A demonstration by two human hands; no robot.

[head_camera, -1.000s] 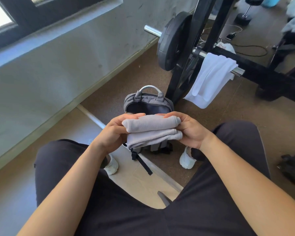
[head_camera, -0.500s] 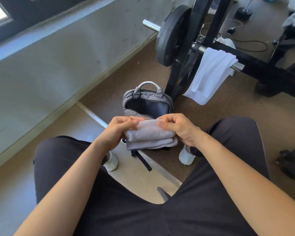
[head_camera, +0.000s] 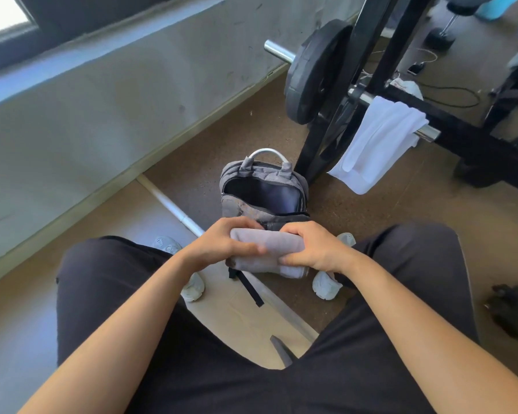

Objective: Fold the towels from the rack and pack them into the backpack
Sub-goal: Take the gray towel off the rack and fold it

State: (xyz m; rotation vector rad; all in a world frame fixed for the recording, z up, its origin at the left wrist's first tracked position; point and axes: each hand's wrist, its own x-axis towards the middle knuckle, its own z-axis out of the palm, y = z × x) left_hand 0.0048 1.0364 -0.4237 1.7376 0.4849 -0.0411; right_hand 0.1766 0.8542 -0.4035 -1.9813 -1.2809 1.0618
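Above the knees, near the middle of the view, a folded pale grey cloth towel [head_camera: 271, 249] is held between both hands. The left hand [head_camera: 219, 246] is curled round the towel's left end, its thumb laid across the near face and its fingers wrapped over the far edge. The right hand [head_camera: 314, 249] is clamped on the right end, with bent fingers hooked over the top and the thumb pressed against the near side. The towel is kept off the floor, just on the near side of a small grey fabric backpack with a pale arched carry handle [head_camera: 260, 186].

The backpack is stood upright on the brown floor [head_camera: 371, 222], and its main compartment is unzipped and gaping, so that a dark lining is seen; whether anything lies inside cannot be told. A black webbing strap [head_camera: 250, 289] is trailed from under the towel toward the near side. A white sports shoe [head_camera: 193, 286] is planted to the left of the strap and another white shoe [head_camera: 326, 285] to the right, below black trouser legs [head_camera: 111, 282].

Farther off to the right, a long white towel [head_camera: 374, 141] is draped over a chromed bar on a black steel rack [head_camera: 368, 55], apart from the backpack. A round black weight plate [head_camera: 314, 73] is mounted left of the rack's uprights. A white pipe [head_camera: 174, 204] is laid on the floor beside a grey wall [head_camera: 117, 100] at the left.
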